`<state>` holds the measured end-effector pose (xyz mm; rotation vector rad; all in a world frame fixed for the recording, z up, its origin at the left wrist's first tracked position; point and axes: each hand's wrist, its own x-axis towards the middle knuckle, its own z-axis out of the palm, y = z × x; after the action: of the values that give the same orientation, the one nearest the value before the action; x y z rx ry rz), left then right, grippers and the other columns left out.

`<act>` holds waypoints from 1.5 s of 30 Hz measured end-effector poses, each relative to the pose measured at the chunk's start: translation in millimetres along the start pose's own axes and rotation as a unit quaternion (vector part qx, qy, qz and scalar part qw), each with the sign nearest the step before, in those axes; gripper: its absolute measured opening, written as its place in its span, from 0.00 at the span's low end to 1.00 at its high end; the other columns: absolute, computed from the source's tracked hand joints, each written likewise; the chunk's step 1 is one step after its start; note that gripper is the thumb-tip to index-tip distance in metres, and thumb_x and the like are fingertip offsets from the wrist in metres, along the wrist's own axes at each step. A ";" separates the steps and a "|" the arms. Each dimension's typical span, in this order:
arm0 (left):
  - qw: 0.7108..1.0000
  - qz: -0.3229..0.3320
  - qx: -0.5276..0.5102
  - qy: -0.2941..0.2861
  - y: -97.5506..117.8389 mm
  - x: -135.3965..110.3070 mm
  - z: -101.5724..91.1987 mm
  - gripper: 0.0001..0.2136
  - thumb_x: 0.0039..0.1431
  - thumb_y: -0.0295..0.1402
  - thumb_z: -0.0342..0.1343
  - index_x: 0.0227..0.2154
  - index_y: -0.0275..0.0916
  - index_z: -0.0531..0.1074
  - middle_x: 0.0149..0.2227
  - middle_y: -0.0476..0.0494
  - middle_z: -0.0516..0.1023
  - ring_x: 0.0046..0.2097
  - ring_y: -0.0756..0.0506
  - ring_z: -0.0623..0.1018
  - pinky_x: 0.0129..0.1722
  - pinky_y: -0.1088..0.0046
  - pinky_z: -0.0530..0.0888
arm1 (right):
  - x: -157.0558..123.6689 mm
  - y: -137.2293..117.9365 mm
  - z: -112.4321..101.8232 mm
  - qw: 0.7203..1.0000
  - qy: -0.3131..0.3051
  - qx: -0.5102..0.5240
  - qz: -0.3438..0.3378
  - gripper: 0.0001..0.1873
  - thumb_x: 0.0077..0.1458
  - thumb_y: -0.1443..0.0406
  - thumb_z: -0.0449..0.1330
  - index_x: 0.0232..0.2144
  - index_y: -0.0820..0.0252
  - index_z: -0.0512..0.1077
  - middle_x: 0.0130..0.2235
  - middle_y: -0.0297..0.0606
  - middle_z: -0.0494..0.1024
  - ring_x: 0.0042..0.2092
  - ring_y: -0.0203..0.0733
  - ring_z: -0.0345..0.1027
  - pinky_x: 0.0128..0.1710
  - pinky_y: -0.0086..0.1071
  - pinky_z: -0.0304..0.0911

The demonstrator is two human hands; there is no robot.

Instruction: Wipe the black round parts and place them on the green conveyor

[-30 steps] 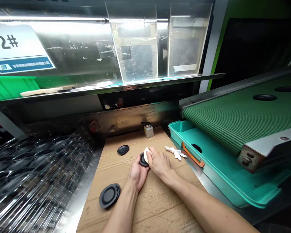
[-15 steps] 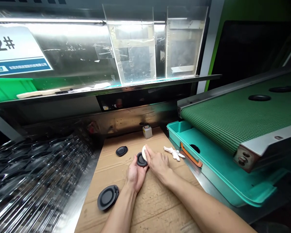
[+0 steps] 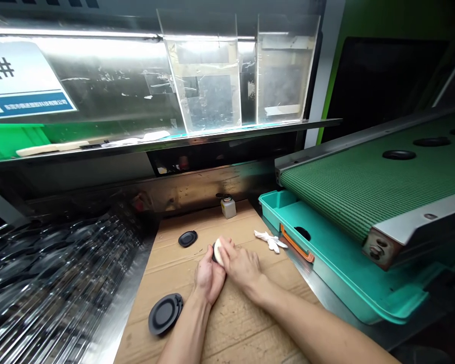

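Observation:
My left hand (image 3: 209,277) is closed around a small black round lid-like part (image 3: 214,251), held a little above the cardboard (image 3: 197,227). Pinched in the fingers of my right hand (image 3: 243,267) is a white round pad (image 3: 217,252), lying over the part and hiding most of it. Farther back on the left lies another black lid-like part (image 3: 187,238). Nearer me, left of my forearm, sit some bigger black round parts (image 3: 165,314), seemingly stacked. A crumpled white cloth or glove (image 3: 271,240) rests to the right of my right hand.
At the cardboard's far edge stands a small bottle (image 3: 228,207). Trays of black parts (image 3: 79,253) fill the left side. To the right are a teal bin (image 3: 337,263) with an orange handle and a green conveyor belt (image 3: 349,187) carrying black parts. A metal shelf (image 3: 197,139) crosses behind.
My right hand has moved the white pad slightly left and down, so it now covers most of the black part. The whole view has shifted slightly.

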<state>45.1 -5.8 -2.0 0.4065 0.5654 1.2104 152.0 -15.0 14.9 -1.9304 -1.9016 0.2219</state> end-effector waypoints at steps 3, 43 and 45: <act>0.999 0.024 0.009 0.023 1.8 -1.5 0.9 0.14 0.65 0.34 0.45 0.43 0.31 0.72 0.50 0.30 0.74 0.52 0.39 0.75 0.50 0.58 0.74 | 13.7 19.9 -7.9 0.998 0.037 0.034 0.047 0.26 0.64 0.51 0.41 0.58 0.49 0.63 0.39 0.44 0.79 0.40 0.46 0.73 0.43 0.36 0.62; 1.000 -0.010 0.000 0.003 6.2 -4.2 1.0 0.14 0.63 0.37 0.46 0.43 0.31 0.71 0.51 0.28 0.73 0.51 0.35 0.75 0.44 0.56 0.76 | 25.1 46.1 -6.8 0.990 0.096 0.100 -0.010 0.21 0.63 0.52 0.45 0.50 0.47 0.72 0.43 0.36 0.79 0.45 0.40 0.71 0.45 0.30 0.61; 0.999 -0.021 -0.038 -0.011 11.4 -7.5 1.4 0.16 0.63 0.37 0.44 0.43 0.31 0.71 0.52 0.27 0.72 0.52 0.34 0.74 0.44 0.53 0.75 | 24.5 52.2 -2.6 0.989 0.082 0.118 -0.029 0.20 0.62 0.53 0.47 0.49 0.48 0.73 0.43 0.36 0.79 0.46 0.40 0.71 0.47 0.30 0.61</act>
<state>35.5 -9.4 7.1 0.3422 0.5059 1.1817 202.1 9.8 0.7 -1.6813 -1.7371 0.2506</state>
